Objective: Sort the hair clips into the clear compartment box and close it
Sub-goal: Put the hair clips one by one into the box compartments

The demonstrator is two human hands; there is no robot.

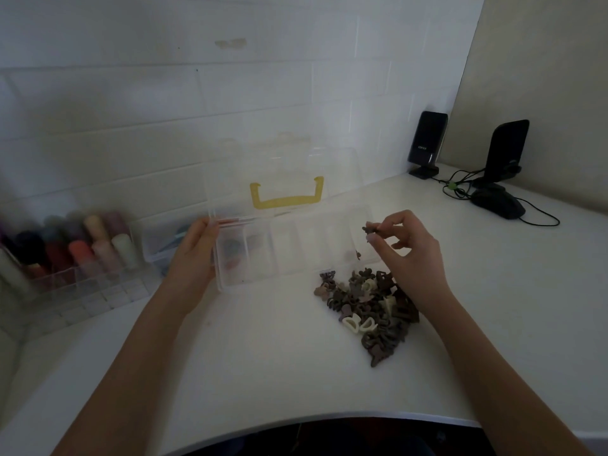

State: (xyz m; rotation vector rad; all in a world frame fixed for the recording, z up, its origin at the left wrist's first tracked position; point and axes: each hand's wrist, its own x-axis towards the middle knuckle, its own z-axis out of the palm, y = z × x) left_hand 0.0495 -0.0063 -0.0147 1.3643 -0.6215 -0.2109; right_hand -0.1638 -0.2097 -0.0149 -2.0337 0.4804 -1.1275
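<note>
white desk (pixel 263 357) | tiled wall (pixel 164 93) | left hand (pixel 194 255) grips box (pixel 296 248) | right hand (pixel 408 245) pinches clip (pixel 369 229)

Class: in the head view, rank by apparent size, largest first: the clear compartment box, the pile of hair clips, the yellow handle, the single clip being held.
1. clear compartment box
2. pile of hair clips
3. yellow handle
4. single clip, pinched by the right hand

Dim, soft light with dark corners, wide-angle bending at the edges, and blur at the left side
</note>
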